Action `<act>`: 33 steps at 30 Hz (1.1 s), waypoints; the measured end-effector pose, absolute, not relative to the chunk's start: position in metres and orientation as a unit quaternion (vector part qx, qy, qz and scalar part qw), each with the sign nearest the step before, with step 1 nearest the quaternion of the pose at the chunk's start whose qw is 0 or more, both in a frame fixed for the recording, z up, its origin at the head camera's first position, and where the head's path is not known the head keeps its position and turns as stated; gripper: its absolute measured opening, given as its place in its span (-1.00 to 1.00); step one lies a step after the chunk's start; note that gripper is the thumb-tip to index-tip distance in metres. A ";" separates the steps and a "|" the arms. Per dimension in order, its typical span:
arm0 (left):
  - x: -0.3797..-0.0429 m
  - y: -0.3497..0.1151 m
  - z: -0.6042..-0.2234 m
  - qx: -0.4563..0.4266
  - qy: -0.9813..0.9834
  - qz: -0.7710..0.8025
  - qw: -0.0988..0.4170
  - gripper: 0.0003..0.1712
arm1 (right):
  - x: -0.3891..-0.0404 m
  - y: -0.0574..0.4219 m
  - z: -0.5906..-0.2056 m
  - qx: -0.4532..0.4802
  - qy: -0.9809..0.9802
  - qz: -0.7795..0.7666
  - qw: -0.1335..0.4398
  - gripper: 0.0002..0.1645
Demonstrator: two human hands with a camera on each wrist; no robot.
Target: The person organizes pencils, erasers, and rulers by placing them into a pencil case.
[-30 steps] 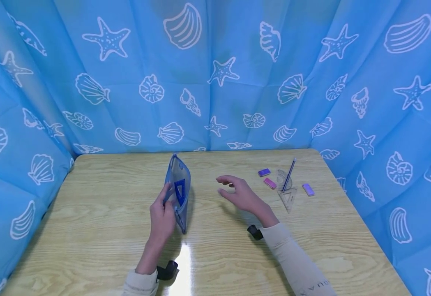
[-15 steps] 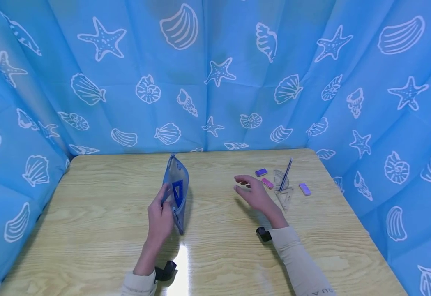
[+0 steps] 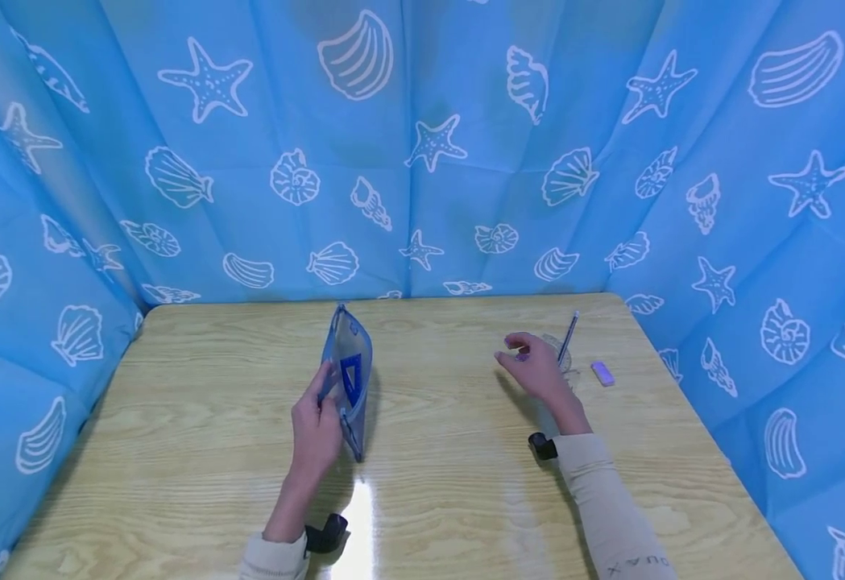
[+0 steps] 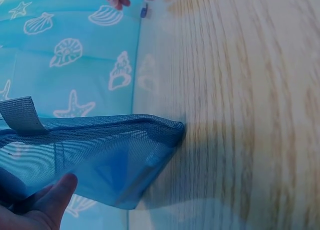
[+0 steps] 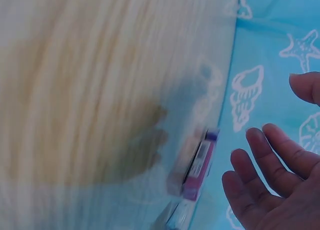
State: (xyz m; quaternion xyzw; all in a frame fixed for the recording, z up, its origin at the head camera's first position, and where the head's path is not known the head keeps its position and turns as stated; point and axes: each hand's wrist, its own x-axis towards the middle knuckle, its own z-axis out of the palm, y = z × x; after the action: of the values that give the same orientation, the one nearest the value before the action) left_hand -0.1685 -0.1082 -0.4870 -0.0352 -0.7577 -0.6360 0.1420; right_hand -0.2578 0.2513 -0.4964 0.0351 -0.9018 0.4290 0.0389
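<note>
So in the head view the left hand (image 3: pixel 316 431) has a proper grip on a blue mesh pouch (image 3: pixel 345 338), which is on its edge left of the table's (image 3: pixel 429 451) middle, mouth gaping. You can see a blue set square (image 3: pixel 354 398) inside it. The right hand (image 3: pixel 536 370) is over on the other side, fingers loosely bent, blocking part of a clear protractor (image 3: pixel 556 341). Right by it there's a dark pencil (image 3: pixel 568 337), with a purple eraser (image 3: pixel 602 374) a bit further right. Blue curtain (image 3: pixel 364 137) with white shells behind everything.

Left wrist view: the thumb (image 4: pixel 57 195) is pressed against the pouch, one corner of which is down at the wood. The blue shape showing through the mesh is too blurry to make out. Some right-hand fingertips poke in up top.

Right wrist view: that hand's fingers are relaxed and spread, nothing gripped as far as I can see. A pink eraser (image 5: pixel 199 167) in a pale sleeve is on the table near the fingertips, not touching them from this angle.
</note>
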 end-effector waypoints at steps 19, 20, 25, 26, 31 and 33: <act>-0.169 -0.107 -0.489 -0.039 -0.750 -0.642 0.154 -0.35 | -0.285 0.283 -0.494 -0.020 -0.932 0.363 0.009 -0.27; -0.170 -0.107 -0.489 -0.039 -0.750 -0.642 0.155 -0.36 | -0.288 0.284 -0.495 -0.018 -0.934 0.358 0.011 -0.27; -0.169 -0.108 -0.490 -0.038 -0.751 -0.642 0.150 -0.35 | -0.297 0.288 -0.500 -0.011 -0.943 0.334 0.001 -0.26; -0.169 -0.108 -0.490 -0.036 -0.753 -0.640 0.148 -0.35 | -0.297 0.288 -0.500 -0.011 -0.943 0.332 -0.003 -0.25; -0.167 -0.109 -0.490 -0.038 -0.749 -0.647 0.141 -0.35 | -0.298 0.285 -0.500 -0.013 -0.946 0.324 -0.005 -0.26; -0.167 -0.109 -0.490 -0.039 -0.744 -0.651 0.142 -0.35 | -0.298 0.283 -0.499 -0.012 -0.948 0.319 0.001 -0.26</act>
State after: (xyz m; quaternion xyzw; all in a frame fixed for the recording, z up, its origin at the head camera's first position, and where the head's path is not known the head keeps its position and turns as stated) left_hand -0.1669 -0.1086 -0.4896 -0.0392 -0.7444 -0.6513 0.1420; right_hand -0.2984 0.2835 -0.4989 -0.0123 -0.9477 0.3190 0.0007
